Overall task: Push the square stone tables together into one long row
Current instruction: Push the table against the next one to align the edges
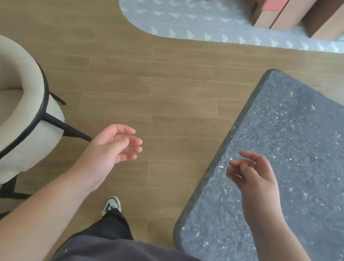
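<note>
1. Dark grey speckled stone table with rounded corners (pixel 296 175) fills the right side of the head view; only 1 such table shows, so where the rest of the row stands cannot be told from here.

2. Risk, as I judge it: neither hand has contact with the slab, so a push begun from this stance would start off-centre, near the corner by the person's body, and the table could pivot instead of sliding straight.

3. A second risk: the cream upholstered chair with a thin black metal frame (pixel 3 105) stands just to the left, its legs splayed toward the person's path. A step sideways while shoving could catch the sneaker (pixel 112 205) on a leg.

4. Stone is heavy; I expect it to drag on the wood-plank floor (pixel 130 72) and to jerk if pushed with fingertips alone, so flat palms on the edge seem wiser.

5. Left hand (pixel 112 149) hovers over the floor between chair and table, palm turned inward, fingers loosely curled, grasping nothing.

6. Right hand (pixel 256 179) hangs above the tabletop near its left edge, back of the hand up, fingers relaxed and bent, likewise released; whether it touches the stone cannot be told.

7. Both forearms reach forward from the body.
</note>
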Action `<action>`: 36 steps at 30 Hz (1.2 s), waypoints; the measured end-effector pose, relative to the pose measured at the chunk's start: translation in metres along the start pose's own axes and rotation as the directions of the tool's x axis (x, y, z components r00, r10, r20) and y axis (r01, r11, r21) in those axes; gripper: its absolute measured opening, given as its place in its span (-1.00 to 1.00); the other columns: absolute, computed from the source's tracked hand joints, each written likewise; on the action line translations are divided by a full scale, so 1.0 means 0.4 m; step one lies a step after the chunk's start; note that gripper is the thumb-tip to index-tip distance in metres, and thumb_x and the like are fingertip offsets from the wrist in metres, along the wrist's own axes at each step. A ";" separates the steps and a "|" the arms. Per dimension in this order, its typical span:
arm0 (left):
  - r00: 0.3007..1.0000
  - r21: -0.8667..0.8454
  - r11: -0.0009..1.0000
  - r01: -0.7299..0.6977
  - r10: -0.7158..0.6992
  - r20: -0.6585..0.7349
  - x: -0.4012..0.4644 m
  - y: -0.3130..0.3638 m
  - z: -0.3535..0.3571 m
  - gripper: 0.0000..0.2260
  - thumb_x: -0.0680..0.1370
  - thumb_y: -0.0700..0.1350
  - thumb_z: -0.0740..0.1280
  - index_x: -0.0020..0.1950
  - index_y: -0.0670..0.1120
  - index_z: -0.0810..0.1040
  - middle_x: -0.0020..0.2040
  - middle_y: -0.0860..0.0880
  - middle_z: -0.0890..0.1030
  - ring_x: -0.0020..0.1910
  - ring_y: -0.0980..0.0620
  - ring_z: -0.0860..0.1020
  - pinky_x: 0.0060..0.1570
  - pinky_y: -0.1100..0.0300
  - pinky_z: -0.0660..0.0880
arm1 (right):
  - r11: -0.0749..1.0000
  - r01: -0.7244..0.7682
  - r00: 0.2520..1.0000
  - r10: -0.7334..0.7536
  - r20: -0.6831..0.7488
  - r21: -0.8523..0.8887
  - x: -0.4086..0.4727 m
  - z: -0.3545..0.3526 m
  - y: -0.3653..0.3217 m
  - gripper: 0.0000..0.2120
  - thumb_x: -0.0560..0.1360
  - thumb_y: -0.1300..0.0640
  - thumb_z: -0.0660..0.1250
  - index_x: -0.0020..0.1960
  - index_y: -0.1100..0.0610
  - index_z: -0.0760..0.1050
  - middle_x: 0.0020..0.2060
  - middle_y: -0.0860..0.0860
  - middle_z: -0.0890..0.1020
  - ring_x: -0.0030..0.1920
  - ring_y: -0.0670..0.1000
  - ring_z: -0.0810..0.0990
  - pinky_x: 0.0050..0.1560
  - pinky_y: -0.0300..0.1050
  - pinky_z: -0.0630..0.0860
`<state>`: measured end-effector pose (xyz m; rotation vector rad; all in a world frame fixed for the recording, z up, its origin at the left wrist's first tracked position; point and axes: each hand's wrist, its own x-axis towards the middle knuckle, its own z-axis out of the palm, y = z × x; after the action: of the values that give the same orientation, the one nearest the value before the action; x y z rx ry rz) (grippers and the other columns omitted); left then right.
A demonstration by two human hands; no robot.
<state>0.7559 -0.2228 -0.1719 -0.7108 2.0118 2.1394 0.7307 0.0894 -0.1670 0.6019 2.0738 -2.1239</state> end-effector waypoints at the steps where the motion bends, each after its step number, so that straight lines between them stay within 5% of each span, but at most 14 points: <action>1: 1.000 0.025 1.000 -0.003 0.002 0.018 0.042 0.028 -0.055 -0.77 0.69 -0.31 0.16 0.14 -0.10 0.57 -0.03 -0.09 0.73 -0.01 -0.08 0.71 0.04 -0.02 0.64 | 1.000 -0.004 1.000 0.004 -0.022 0.019 0.005 0.077 -0.008 -0.69 0.60 0.42 0.10 0.13 0.14 0.53 -0.19 0.04 0.68 -0.20 -0.02 0.65 -0.11 -0.17 0.63; 6: 0.994 0.057 0.997 -0.048 0.042 0.098 0.199 0.177 -0.243 -0.76 0.69 -0.32 0.14 0.14 -0.10 0.56 -0.04 -0.05 0.73 -0.03 -0.05 0.70 -0.05 0.14 0.64 | 0.999 0.036 0.999 -0.035 -0.029 0.027 0.027 0.358 -0.097 -0.68 0.59 0.45 0.09 0.12 0.14 0.51 -0.22 0.01 0.66 -0.19 -0.02 0.66 -0.13 -0.20 0.61; 13: 0.974 0.000 0.999 -0.033 0.033 0.224 0.366 0.295 -0.203 -0.76 0.68 -0.37 0.11 0.16 -0.18 0.53 -0.09 -0.06 0.72 -0.07 -0.05 0.70 0.04 0.00 0.66 | 0.995 0.100 0.991 -0.098 -0.095 0.018 0.103 0.485 -0.204 -0.68 0.59 0.45 0.09 0.14 0.16 0.51 -0.21 0.00 0.66 -0.18 -0.01 0.66 -0.03 -0.11 0.65; 23: 0.935 0.082 0.991 -0.110 0.075 0.347 0.667 0.440 0.015 -0.73 0.67 -0.38 0.11 0.10 -0.12 0.56 -0.08 -0.08 0.71 -0.08 -0.06 0.69 -0.01 0.00 0.60 | 0.988 0.120 0.963 -0.091 -0.254 0.099 0.371 0.382 -0.273 -0.69 0.48 0.28 0.15 0.15 0.12 0.54 -0.20 -0.03 0.69 -0.11 0.05 0.69 0.01 -0.06 0.64; 36: 0.840 0.068 0.981 -0.183 0.120 0.530 1.150 0.730 0.628 -0.75 0.67 -0.38 0.12 0.11 -0.15 0.54 -0.08 -0.09 0.71 -0.08 -0.07 0.68 0.00 -0.01 0.62 | 0.975 0.154 0.913 -0.080 -0.399 0.157 0.952 0.126 -0.564 -0.66 0.60 0.45 0.08 0.10 0.15 0.54 -0.23 0.00 0.67 -0.20 -0.02 0.67 -0.09 -0.18 0.64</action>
<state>0.1706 -0.1161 -0.0936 0.0659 1.9042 1.9798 0.2931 0.1265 -0.0920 1.0277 2.1584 -2.4550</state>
